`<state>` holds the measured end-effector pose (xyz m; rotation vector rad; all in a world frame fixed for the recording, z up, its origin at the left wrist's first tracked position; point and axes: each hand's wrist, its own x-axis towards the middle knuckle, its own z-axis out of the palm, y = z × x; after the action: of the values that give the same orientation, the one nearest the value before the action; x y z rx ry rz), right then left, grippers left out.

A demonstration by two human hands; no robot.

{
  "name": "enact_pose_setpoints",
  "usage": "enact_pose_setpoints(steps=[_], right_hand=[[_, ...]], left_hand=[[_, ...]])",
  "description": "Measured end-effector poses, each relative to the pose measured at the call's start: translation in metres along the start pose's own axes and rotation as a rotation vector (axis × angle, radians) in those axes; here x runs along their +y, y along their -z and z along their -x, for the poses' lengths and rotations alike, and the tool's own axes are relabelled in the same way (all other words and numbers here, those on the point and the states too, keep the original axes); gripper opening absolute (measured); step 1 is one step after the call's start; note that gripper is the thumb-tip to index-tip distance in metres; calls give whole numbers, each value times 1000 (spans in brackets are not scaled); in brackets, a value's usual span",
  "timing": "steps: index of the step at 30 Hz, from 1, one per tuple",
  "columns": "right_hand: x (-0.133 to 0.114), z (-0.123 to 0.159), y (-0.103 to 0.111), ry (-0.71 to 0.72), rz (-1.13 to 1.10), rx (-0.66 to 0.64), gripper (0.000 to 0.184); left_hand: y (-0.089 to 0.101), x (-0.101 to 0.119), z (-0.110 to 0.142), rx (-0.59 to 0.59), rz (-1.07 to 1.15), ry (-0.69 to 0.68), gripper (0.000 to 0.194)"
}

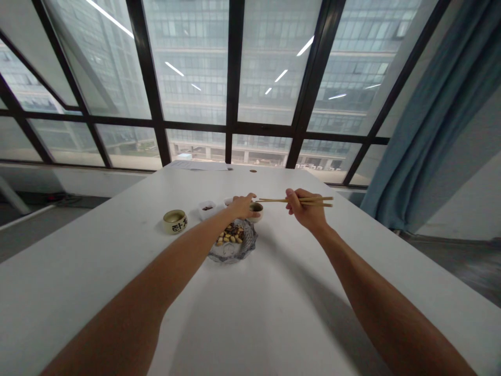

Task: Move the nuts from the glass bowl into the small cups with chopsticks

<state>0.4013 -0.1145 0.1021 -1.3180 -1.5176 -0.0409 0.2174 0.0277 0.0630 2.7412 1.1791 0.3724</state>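
Note:
My left hand [245, 207] reaches across the glass dish and closes around the left side of a small cup [257, 215] with a dark inside. My right hand [300, 207] is closed around a pair of wooden chopsticks [274, 200], held nearly level, their tips pointing left just above the cup's rim. Below my left wrist sits a scalloped clear glass dish [230, 257] with pistachio-like nuts [231, 238] and darker bits; my forearm covers its left part. Behind that forearm, a white dish [206, 210] holds small dark pieces. Another white dish [228, 201] is mostly hidden by my left hand.
A cream cup with black characters [175, 222] stands left of my left forearm on the white table [250, 308]. Papers [199, 165] and a small brown round thing [253, 171] lie at the far edge. Windows rise beyond; a blue curtain [426, 125] hangs right.

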Motion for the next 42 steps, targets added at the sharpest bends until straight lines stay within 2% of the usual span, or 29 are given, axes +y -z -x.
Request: enact_pose_setpoints(steps=[2,5,10,12,15,19,28,32,38,42], right_hand=[[-9,1,1,9,-65,43,64],[-26,4,1,25,-156,-16,65],[-47,11,-7,73,-109,-347,60],[-49,13,-13,109,-84,-426,58],[-46,17,-20,133,-61,-467,57],[-43,19,-24,103,-75,-513,55],[-54,22,-21,96,-58,-576,54],[-54,21,-19,56,-79,-511,58],[-40,13,-24,-226,-304,-168,65],[-29,7,-26,-328,-441,-81,65]], left_hand=[[3,-4,2,-12,-33,-14,74],[15,-19,14,9,-94,-69,68],[36,-66,61,264,-118,-86,44],[40,-86,85,362,-123,-60,37],[38,-109,121,459,-119,-28,33],[30,-125,152,523,-105,66,31],[17,-140,177,622,-101,191,43],[10,-142,183,586,-127,243,50],[5,-139,188,537,-129,331,58],[4,-139,188,532,-93,371,60]])
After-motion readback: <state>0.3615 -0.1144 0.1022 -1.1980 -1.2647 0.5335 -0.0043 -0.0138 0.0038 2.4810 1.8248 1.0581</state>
